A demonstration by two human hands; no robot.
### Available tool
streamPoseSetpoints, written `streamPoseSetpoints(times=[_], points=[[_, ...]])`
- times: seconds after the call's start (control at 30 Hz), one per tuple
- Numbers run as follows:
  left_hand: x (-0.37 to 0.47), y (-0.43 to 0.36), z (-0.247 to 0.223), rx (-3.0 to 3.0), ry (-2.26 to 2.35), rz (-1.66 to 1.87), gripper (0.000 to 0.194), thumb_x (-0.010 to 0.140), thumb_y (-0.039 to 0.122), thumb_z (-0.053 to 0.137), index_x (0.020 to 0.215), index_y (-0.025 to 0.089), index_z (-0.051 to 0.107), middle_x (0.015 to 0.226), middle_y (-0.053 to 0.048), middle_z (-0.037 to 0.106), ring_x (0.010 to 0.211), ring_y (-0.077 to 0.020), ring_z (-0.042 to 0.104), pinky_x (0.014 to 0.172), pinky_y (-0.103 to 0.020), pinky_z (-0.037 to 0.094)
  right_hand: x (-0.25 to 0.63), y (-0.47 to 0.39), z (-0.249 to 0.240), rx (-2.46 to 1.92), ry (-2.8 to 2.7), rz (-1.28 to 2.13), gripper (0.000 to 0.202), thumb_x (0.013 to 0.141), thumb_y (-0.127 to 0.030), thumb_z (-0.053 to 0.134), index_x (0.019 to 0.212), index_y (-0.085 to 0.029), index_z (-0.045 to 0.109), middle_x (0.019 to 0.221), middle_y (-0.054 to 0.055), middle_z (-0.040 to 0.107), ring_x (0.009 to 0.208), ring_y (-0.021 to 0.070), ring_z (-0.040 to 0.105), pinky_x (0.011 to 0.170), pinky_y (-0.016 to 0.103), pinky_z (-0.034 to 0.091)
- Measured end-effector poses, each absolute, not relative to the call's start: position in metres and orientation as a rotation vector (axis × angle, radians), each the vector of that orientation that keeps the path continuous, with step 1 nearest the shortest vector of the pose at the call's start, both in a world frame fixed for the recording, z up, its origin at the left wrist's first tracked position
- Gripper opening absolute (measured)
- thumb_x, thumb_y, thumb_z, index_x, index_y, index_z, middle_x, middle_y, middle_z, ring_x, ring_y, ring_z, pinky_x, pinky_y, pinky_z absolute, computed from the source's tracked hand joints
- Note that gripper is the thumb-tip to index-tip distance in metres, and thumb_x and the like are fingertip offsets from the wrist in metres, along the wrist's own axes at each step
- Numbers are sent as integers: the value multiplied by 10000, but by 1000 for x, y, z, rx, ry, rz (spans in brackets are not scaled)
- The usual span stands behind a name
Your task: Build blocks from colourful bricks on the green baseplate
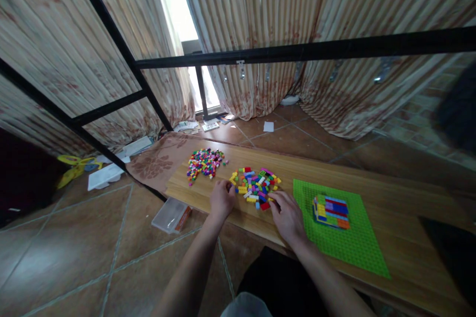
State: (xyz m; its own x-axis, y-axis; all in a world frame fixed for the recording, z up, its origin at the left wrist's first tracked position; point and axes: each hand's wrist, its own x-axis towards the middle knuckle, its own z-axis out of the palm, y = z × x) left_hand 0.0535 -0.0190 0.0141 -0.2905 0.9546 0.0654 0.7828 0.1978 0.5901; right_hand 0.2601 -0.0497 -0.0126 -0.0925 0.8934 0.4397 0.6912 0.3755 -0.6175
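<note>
- Currently, the left hand (222, 199), fingers partly curled, is at the left edge of a loose pile of multicoloured plastic bricks (256, 185), just below the frame's centre.
- The right hand (288, 214), likewise half-curled, is at the pile's lower-right edge; whether either hand grips a brick, I cannot tell.
- At lower right, a green studded plastic baseplate (357, 250) carries a rectangular multicoloured brick block (330, 212) on the brown wooden tabletop (403, 223).

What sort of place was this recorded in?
Probably a room in a home: long patterned curtains hang beyond a tiled floor, and toy bricks lie in piles on a wooden table.
</note>
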Motion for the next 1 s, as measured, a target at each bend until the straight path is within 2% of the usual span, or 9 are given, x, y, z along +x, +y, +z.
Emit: streamPoseSetpoints(times=[0.17, 0.33, 0.77, 1.0], points=[[61, -12, 19, 1655, 2223, 649, 184, 808, 272, 525, 898, 194, 665, 967, -84, 622, 874, -214, 598, 746, -305, 435, 265, -64, -9, -1361, -1610, 337, 233, 891, -242, 433, 977, -217, 648, 1018, 72, 642, 985, 202, 577, 889, 373, 459], [57, -9, 18, 1615, 2197, 639, 169, 802, 262, 538, 891, 181, 658, 941, -76, 650, 866, -197, 599, 746, -291, 427, 274, -84, -10, -1354, -1533, 355, 220, 894, -238, 439, 957, -214, 649, 988, 79, 652, 968, 205, 593, 879, 383, 474], [46, -9, 3, 1496, 2046, 951, 171, 808, 289, 531, 873, 159, 622, 842, -57, 680, 738, -161, 617, 671, -257, 437, 287, -131, -8, -1331, -1531, 504, 205, 897, -207, 461, 947, -228, 659, 972, 65, 669, 952, 194, 620, 863, 354, 499], [48, -14, 0, 1447, 1913, 1059, 233, 782, 272, 548, 961, 155, 641, 822, -47, 682, 681, -147, 613, 639, -251, 450, 293, -145, -10, -1371, -1525, 564, 201, 904, -237, 473, 937, -226, 670, 961, 56, 680, 937, 190, 629, 849, 332, 504]])
